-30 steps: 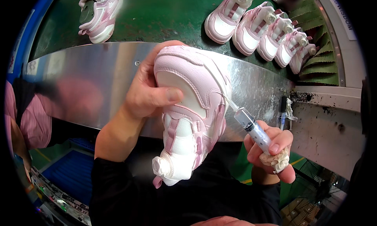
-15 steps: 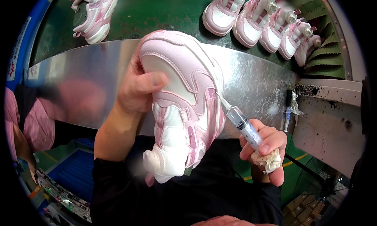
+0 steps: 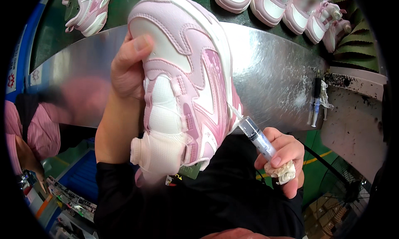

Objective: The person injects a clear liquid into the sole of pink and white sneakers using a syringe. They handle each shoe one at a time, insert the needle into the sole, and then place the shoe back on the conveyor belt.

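A pink and white sneaker (image 3: 191, 72) is held up over the metal ledge, toe pointing away and its side turned to the right. My left hand (image 3: 129, 68) grips it by the toe, thumb on the upper; the other fingers are hidden behind the shoe. In my right hand (image 3: 282, 156) is a clear syringe (image 3: 257, 135), slanted up to the left, with a crumpled whitish lump (image 3: 282, 172) around its rear end. The tip of the syringe meets the seam between upper and sole on the sneaker's side.
Across the green surface (image 3: 124, 6) stand several similar sneakers (image 3: 270, 8) at the right and one sneaker (image 3: 89, 12) at the left. More syringes (image 3: 316, 102) rest at the right of the metal ledge (image 3: 266, 72). A black fan (image 3: 345, 189) is lower right. Another person's pink sleeve (image 3: 43, 126) shows at left.
The sneaker has tilted so more of its side shows, and it looks closer. The syringe tip sits farther back along the sole seam, toward the heel.
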`<state>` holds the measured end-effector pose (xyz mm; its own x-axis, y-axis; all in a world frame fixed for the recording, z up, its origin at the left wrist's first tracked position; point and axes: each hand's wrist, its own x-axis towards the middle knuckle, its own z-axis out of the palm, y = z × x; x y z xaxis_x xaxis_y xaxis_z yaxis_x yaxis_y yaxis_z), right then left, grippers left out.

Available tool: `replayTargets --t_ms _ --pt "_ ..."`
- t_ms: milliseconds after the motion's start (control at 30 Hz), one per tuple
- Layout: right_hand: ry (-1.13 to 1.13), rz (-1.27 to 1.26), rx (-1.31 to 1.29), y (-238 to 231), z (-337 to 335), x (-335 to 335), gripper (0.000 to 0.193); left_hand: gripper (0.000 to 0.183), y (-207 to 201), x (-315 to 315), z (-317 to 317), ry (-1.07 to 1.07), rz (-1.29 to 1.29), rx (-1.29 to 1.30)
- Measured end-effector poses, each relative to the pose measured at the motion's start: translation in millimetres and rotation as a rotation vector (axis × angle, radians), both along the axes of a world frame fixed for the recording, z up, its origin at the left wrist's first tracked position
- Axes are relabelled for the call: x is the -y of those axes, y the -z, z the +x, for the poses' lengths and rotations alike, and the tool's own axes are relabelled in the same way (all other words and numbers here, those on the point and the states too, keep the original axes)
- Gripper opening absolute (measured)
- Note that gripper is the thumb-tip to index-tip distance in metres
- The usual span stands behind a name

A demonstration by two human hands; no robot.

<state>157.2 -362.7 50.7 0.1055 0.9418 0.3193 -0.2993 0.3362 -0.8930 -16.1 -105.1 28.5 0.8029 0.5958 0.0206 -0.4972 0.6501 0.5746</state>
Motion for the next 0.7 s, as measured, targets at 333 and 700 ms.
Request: replayTargets --t_ms 333,700 --pt "0.004 -0.016 0.023 7 0 16 0.069 0.037 15 -9 4 0.036 -0.124 0.000" --pt "-0.009 -0.007 0.049 5 0 14 0.063 0.034 24 -16 5 -0.015 -0.025 -0.077"
